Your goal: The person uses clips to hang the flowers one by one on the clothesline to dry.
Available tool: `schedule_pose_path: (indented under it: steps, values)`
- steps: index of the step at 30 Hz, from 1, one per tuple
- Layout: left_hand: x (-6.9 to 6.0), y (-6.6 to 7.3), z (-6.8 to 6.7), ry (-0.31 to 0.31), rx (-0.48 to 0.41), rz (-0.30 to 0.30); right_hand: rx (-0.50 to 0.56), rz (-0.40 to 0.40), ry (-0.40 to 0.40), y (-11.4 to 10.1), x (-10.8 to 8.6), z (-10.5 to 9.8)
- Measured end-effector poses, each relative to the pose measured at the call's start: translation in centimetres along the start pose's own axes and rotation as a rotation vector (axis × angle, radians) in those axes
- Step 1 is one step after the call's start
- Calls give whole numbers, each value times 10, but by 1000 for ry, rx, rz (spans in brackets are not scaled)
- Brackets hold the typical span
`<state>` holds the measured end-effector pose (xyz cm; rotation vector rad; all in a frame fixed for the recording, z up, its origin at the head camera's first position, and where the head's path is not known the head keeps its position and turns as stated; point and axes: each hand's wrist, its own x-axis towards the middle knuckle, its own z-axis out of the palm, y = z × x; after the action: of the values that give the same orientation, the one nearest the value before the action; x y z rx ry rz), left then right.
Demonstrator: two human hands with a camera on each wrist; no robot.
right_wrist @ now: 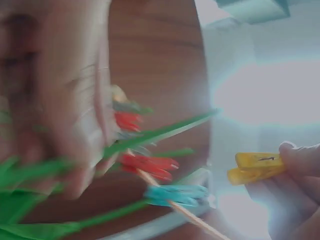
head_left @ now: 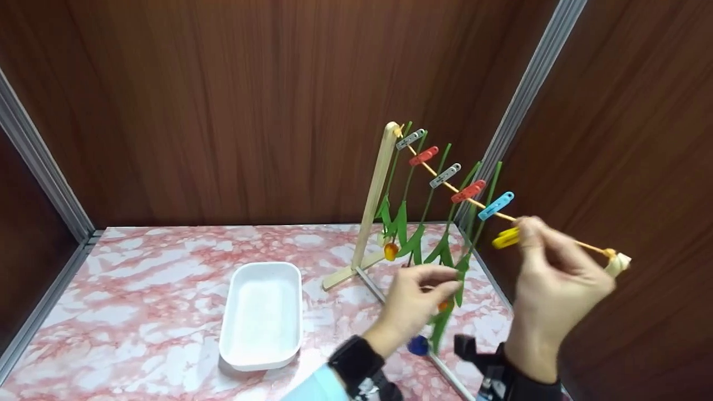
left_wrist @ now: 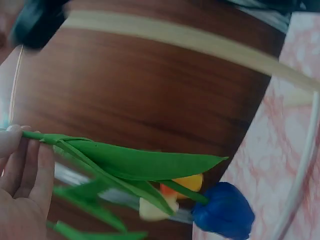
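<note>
My left hand [head_left: 415, 301] pinches the green stem of a blue artificial tulip [left_wrist: 223, 210]. The flower hangs head down, its long leaf [left_wrist: 150, 160] spread below the fingers. To the right, my right hand [head_left: 560, 287] grips a yellow clothespin [head_left: 506, 238] between thumb and fingers. In the right wrist view, that clothespin [right_wrist: 255, 167] is apart from the stem and the cord. A thin cord [head_left: 585, 245] runs past both hands. Nearest on it is a blue clothespin [head_left: 496, 206]; red [head_left: 468, 191] and grey clothespins [head_left: 445, 175] follow, with tulips hanging upside down there.
A wooden post [head_left: 374, 206] with a foot carries the cord's far end, and a pale rod [head_left: 445, 370] runs along the base. On the marbled table [head_left: 150, 289] stands a white tray [head_left: 262, 317]. Dark wood-look walls [head_left: 250, 111] surround the table.
</note>
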<state>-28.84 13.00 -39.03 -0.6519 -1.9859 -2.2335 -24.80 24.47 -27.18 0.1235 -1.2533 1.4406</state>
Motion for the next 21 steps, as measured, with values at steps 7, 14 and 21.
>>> schedule_pose_path:
  steps: [7,14,21]
  values:
    - [19,11,38,-19,30,63,-32,-2,133,-22,27,12]
    - [42,19,60,-3,45,31,-327,39,77,-18,48,13]
    - [54,12,66,-33,41,50,-658,207,-21,-5,58,11]
